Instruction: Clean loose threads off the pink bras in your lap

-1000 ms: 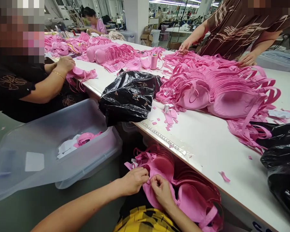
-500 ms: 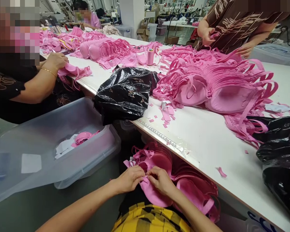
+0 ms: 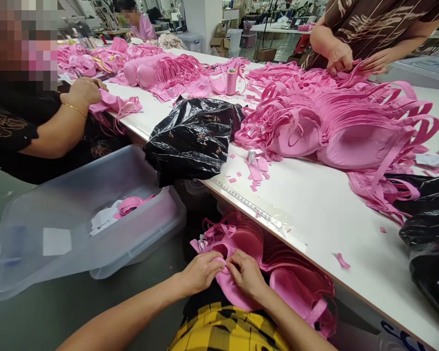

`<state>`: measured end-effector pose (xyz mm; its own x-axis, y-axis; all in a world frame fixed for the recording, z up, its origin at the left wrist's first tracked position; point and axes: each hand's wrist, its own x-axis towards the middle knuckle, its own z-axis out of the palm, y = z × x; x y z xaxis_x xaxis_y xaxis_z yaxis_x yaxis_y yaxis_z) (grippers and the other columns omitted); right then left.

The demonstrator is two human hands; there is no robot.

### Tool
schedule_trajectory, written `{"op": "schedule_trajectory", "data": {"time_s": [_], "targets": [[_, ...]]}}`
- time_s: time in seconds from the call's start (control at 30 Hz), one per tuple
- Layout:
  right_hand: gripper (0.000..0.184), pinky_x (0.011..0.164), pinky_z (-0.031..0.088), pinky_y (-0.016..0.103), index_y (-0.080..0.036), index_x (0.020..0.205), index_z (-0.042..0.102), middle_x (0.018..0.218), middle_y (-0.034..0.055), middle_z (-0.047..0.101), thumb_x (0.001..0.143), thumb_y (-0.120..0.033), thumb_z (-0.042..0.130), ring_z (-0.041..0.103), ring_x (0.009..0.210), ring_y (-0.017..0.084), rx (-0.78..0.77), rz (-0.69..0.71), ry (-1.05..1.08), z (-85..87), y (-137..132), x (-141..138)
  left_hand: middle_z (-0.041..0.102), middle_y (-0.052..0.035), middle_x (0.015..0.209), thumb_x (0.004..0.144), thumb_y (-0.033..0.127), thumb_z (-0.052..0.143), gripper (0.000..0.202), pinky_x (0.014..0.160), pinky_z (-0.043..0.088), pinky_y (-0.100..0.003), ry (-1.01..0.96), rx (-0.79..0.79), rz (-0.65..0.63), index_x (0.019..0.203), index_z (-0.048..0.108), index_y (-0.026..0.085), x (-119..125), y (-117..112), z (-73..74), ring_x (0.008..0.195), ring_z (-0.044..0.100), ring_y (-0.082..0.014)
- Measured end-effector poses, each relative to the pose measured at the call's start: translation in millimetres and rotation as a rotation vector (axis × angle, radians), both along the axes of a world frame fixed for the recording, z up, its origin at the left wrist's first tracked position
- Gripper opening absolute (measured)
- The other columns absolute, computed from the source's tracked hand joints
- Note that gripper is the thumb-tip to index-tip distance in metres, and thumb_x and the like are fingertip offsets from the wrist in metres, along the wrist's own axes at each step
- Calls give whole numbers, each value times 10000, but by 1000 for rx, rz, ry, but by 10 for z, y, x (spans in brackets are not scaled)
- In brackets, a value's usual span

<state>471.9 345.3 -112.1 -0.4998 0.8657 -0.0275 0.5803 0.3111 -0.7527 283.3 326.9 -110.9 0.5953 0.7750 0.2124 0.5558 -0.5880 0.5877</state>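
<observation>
Left hand [image 3: 204,272]: we've got the bra [image 3: 234,293] edge pinched tight
Right hand [image 3: 246,274]: same pinch, just beside
Bra: cup right below our fingertips, near the table [image 3: 325,219], smooth pink fabric, rounded

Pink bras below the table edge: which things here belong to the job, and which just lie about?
Apparently in the job:
- left hand and right hand
- pink cup they pinch
- stacked bras behind it

Seemingly just lying about:
- black plastic bag
- curved pink scrap
- measuring tape
</observation>
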Motion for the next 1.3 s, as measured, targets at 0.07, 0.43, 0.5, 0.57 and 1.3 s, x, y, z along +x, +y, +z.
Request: {"op": "schedule_trajectory", "data": {"time_s": [0.07,0.43,0.5,0.57,1.3], "targets": [[174,625,348,235,-180,775,627,756,27,577,839,-221,471,517,684,135,40,51,-41,6,-36,9,640,-63,879,878,149,402,230,734,475,-238,-51,-36,58,882,632,154,43,-28,0,794,583,-137],[199,602,355,248,-157,767,623,733,61,581,832,-136,436,534,669,155,265,38,-75,-302,-247,-92,659,-83,1021,809,192,517,261,817,469,-339,68,-267,255,1048,617,161,88,-73,-4,914,597,-206],[211,606,363,250,-165,782,635,737,61,587,848,-159,435,539,669,158,226,26,-43,-288,-255,-89,677,-64,889,832,217,505,192,757,471,-305,105,-292,178,928,662,161,69,-51,12,826,606,-190],[185,610,373,250,-178,796,641,748,53,599,847,-194,464,545,672,159,132,-1,-10,-245,-245,-73,666,-51,780,834,199,496,186,691,458,-269,100,-284,148,835,676,151,66,-45,18,739,598,-168],[149,474,248,239,-169,544,603,536,35,613,672,-164,528,485,492,139,-272,-265,-143,-232,-201,-157,588,-23,747,779,93,508,166,619,404,-212,52,-214,-29,734,655,157,5,29,-73,683,532,-123]]}}
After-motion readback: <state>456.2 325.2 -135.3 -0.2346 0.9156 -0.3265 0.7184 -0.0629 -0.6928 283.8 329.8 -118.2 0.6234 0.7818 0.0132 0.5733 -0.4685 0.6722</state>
